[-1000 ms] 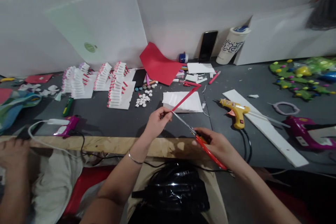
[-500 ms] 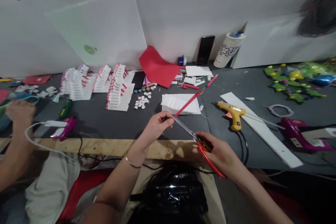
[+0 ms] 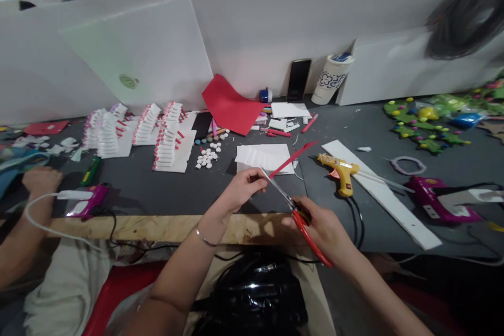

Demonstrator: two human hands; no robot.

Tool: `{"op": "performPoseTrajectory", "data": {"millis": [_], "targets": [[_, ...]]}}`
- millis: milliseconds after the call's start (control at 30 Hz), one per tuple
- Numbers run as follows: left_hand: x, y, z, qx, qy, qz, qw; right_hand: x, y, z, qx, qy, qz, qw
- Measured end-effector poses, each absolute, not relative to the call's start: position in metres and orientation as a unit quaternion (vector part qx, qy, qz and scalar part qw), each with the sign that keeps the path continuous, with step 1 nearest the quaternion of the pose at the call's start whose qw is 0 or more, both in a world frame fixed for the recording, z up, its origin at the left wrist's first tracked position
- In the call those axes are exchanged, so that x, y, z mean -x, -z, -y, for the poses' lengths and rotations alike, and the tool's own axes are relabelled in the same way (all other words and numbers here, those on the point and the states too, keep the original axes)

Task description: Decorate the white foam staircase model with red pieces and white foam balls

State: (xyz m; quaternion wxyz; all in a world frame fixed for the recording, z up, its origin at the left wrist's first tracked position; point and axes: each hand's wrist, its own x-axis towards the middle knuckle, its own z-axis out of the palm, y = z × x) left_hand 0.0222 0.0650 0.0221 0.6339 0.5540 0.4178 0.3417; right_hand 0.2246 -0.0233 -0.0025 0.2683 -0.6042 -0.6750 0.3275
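A left hand (image 3: 244, 188) pinches a thin red craft-foam strip (image 3: 293, 160) above a white foam sheet (image 3: 263, 158) as a right hand (image 3: 319, 232) grips red-handled steel scissors (image 3: 293, 202), their pointed tips at the strip's end, where a slip could nick those fingers.

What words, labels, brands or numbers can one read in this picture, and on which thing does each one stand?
No word, brand or number can be read with certainty.
Round green label on the white board: too small and blurred to read.
White label on the magenta glue gun: too small to read.
Blue marking on the white cup: it looks like a pattern, and no letters can be made out.
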Motion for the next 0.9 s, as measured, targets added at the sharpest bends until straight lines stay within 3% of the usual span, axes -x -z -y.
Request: {"op": "performPoseTrajectory", "data": {"millis": [333, 467, 900], "targets": [[-0.036, -0.022, -0.079, -0.569, -0.325, -0.419, 0.629, -0.233, 0.015, 0.015, 0.629, -0.285, 0.657, 0.301], [-0.034, -0.017, -0.081, -0.562, -0.355, -0.436, 0.607, -0.249, 0.012, -0.004, 0.678, -0.226, 0.645, 0.27], [0.019, 0.015, -0.071, -0.617, -0.413, -0.583, 0.331, -0.277, 0.031, -0.084, 0.717, -0.003, 0.68, 0.151]]}}
